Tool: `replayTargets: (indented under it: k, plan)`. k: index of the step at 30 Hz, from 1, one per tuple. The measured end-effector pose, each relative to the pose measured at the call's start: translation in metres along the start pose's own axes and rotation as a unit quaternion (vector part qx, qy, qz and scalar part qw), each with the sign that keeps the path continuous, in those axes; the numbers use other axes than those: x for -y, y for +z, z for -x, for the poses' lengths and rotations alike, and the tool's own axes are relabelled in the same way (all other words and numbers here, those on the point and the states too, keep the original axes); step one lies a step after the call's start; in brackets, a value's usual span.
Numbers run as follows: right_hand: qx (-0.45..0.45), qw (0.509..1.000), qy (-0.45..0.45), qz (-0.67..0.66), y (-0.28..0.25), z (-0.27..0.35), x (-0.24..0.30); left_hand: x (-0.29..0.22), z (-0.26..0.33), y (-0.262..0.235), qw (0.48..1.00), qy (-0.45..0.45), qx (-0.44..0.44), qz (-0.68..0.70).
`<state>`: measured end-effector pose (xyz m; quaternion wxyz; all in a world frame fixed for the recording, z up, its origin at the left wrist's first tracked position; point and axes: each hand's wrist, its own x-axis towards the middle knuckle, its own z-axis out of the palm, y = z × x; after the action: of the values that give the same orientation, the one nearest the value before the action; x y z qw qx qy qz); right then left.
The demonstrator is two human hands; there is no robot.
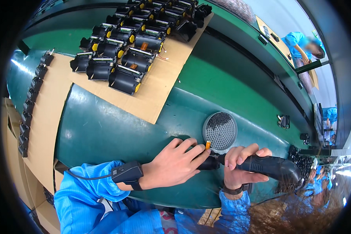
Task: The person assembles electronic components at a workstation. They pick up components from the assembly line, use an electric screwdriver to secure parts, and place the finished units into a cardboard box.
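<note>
My left hand is closed over a small black plastic part on the green tabletop, its palm and fingers covering much of it. An orange flex cable sticks up by the fingertips. In my right hand lies a black electric screwdriver, gripped sideways with its front end pointing left at the part. The tip is hard to make out, so I cannot tell whether it touches. Just beyond both hands stands a round grey dish with a dimpled floor and many tiny dark screws heaped at its far side.
Rows of black plastic housings with yellow pieces sit on cardboard at the far left. More black parts line a cardboard strip along the left. Dark parts pile up at right. Co-workers in blue are beyond the bench.
</note>
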<state>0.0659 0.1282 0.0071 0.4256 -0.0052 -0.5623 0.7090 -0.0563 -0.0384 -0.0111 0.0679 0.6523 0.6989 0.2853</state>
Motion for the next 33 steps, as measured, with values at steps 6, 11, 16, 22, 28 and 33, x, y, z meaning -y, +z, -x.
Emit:
replayTargets:
  k: [6, 11, 16, 22, 28, 33]
  plan:
    - [-0.01, 1.0, 0.007, -0.004, 0.001, 0.0, 0.0, 0.0, 0.0, -0.001, 1.0, 0.001, -0.001, 0.001]
    - [0.003, 1.0, 0.0, 0.0, 0.0, 0.0, -0.002, 0.001, 0.0, 0.0, 1.0, 0.003, -0.005, -0.004]
    - [-0.001, 1.0, 0.0, -0.004, 0.001, 0.002, -0.003, 0.001, 0.0, 0.0, 1.0, 0.002, -0.004, -0.002]
    - [0.022, 1.0, -0.006, 0.003, -0.003, 0.005, -0.006, 0.001, -0.001, 0.001, 1.0, 0.001, -0.003, 0.004]
    - [0.041, 0.999, -0.012, 0.005, -0.002, 0.008, -0.01, 0.001, 0.0, 0.001, 1.0, -0.002, -0.001, 0.009]
    - [0.026, 1.0, -0.013, 0.0, -0.002, 0.011, -0.01, 0.0, 0.002, 0.002, 1.0, -0.005, -0.003, 0.011]
